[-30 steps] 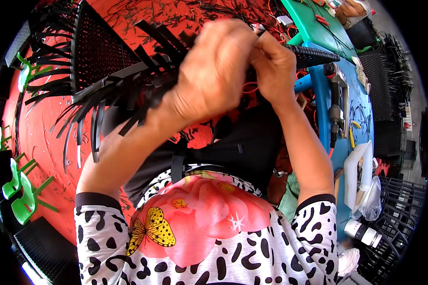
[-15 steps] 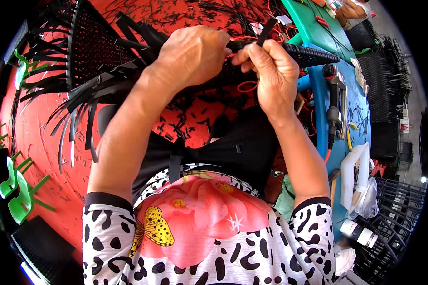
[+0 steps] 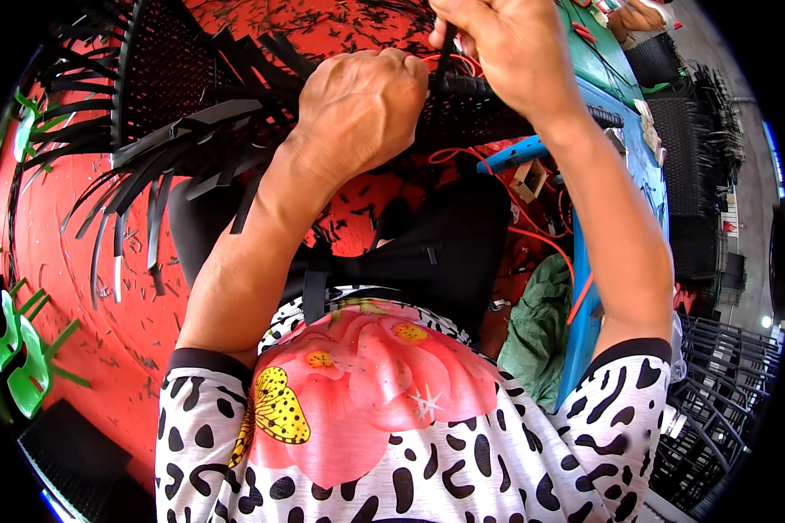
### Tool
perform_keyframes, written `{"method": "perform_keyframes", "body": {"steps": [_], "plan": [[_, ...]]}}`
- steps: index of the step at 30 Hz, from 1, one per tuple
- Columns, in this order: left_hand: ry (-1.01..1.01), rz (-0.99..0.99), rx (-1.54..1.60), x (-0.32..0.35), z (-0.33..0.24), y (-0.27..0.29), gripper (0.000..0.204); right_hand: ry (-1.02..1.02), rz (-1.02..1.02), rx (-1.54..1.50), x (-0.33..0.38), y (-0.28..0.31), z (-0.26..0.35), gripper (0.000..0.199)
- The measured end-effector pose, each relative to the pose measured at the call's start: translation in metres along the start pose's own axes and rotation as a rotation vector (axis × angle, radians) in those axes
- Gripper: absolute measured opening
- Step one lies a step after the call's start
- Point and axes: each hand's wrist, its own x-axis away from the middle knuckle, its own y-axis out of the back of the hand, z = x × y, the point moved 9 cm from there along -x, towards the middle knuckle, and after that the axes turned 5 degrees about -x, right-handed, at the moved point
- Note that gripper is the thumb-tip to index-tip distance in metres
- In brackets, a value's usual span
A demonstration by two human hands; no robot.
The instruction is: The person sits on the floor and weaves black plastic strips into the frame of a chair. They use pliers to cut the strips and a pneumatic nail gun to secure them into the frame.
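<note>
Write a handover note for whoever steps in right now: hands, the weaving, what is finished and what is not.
Left hand: closed in a fist grip on the black woven panel at its edge.
Right hand: raised, pinching one thin black strip that runs down to the rim.
The panel lies over the lap, above the red floor.
Done: the mesh face looks woven.
Left: many loose strip ends hang unfinished on the left side.

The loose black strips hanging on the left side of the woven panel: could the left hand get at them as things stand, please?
Probably yes: the left hand rests on the woven panel right beside the loose black strips, with nothing between them.
</note>
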Motion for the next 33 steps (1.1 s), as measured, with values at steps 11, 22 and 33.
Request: {"method": "perform_keyframes", "body": {"steps": [11, 22, 33], "plan": [[0.056, -0.002, 0.038, 0.003, 0.003, 0.004, 0.019, 0.043, 0.167, 0.316, -0.041, -0.053, -0.084, 0.028], [0.016, -0.015, 0.064, -0.001, 0.001, 0.008, 0.024, -0.323, 0.484, 0.191, -0.029, -0.074, -0.124, 0.023], [0.017, 0.062, 0.11, -0.003, 0.001, 0.005, 0.026, -0.083, 0.633, 0.086, -0.015, -0.059, -0.102, 0.024]]}}
